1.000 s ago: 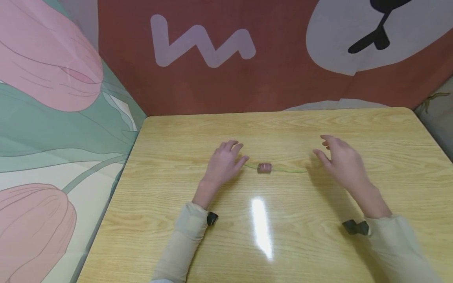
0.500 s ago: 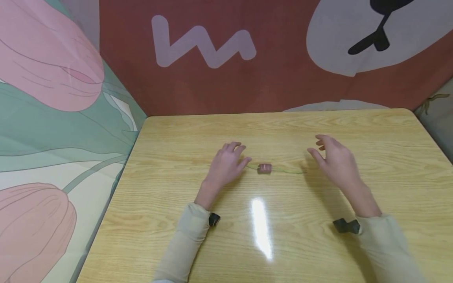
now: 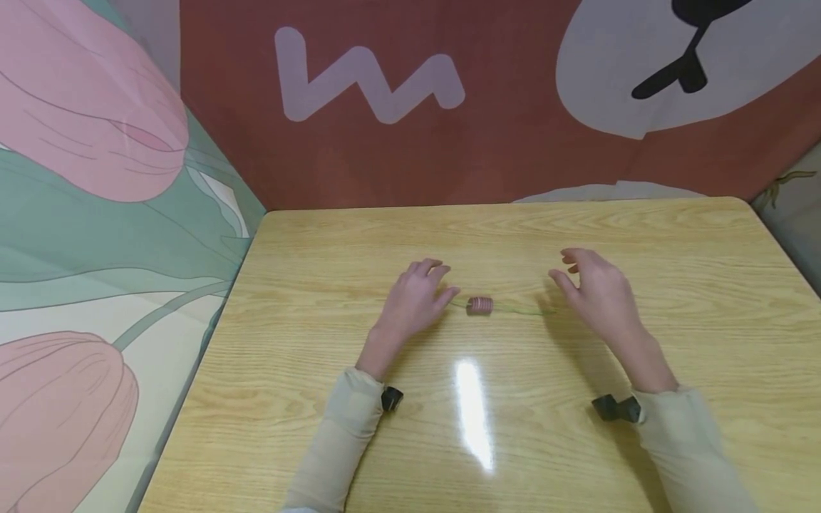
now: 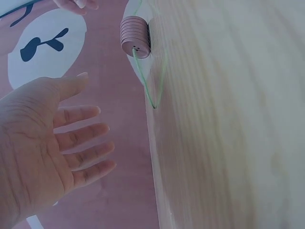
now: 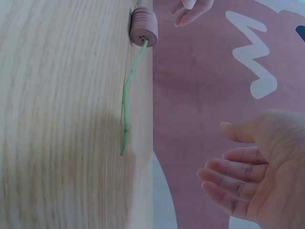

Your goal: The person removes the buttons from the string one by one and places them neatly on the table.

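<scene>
A stack of reddish-brown buttons lies on its side on the table, strung on a green string. The holes of an end button show in the left wrist view, with the string coming out of them. My left hand hovers over the string's left end, fingers relaxed and holding nothing. Near the string's right end my right hand is raised above the table, its fingers loosely bent and its palm bare in the right wrist view.
The wood-grain table reaches back to a reddish-brown printed cloth. A floral cloth hangs along the left side. Dark wrist cameras sit at both cuffs, and a bright light reflection shows on the tabletop.
My right hand has moved left, closer to the right end of the string. My left hand has shifted slightly right. The button stack stays where it was.
</scene>
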{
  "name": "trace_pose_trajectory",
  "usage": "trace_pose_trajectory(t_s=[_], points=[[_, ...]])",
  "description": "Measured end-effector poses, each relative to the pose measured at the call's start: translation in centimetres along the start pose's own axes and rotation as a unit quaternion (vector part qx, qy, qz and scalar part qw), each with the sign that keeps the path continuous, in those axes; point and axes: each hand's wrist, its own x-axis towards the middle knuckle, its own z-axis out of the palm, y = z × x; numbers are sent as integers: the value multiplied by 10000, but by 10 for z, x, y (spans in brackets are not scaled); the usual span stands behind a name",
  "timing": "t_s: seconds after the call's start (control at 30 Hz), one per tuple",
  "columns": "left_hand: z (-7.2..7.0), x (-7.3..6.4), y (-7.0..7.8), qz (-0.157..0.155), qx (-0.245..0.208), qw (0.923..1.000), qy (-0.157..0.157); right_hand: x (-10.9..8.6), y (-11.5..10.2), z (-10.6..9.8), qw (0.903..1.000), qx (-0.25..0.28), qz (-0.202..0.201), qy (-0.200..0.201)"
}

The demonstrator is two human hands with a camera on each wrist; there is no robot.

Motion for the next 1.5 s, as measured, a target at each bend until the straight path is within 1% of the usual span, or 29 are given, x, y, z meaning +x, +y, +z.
trace_pose_trajectory(t_s=[0.2,0.37,0.6,0.83,1.0,1.27,1.37,1.5], points=[[1,1,2,-4,-131,9999,-90,0,-2,3,10000,-10,-40,-11],[2,4,4,-51,-257,9993,-273,0,-5,7,9999,-42,-160,-25],[5,6,8,-84,-349,9978,-558,1,-9,14,9994,13,-291,-211],[7,8,11,139,-411,9973,-587,1,-11,23,9989,162,-358,-256],[8,10,14,187,-408,9966,-686,1,-12,28,9978,216,-415,-474],[11,13,18,140,-515,9933,-1021,1,-13,38,9948,184,-570,-827],[12,15,20,147,-549,9931,-1021,2,-15,40,9947,146,-547,-860],[14,17,22,214,-439,9943,-947,2,-16,41,9946,122,-543,-877]])
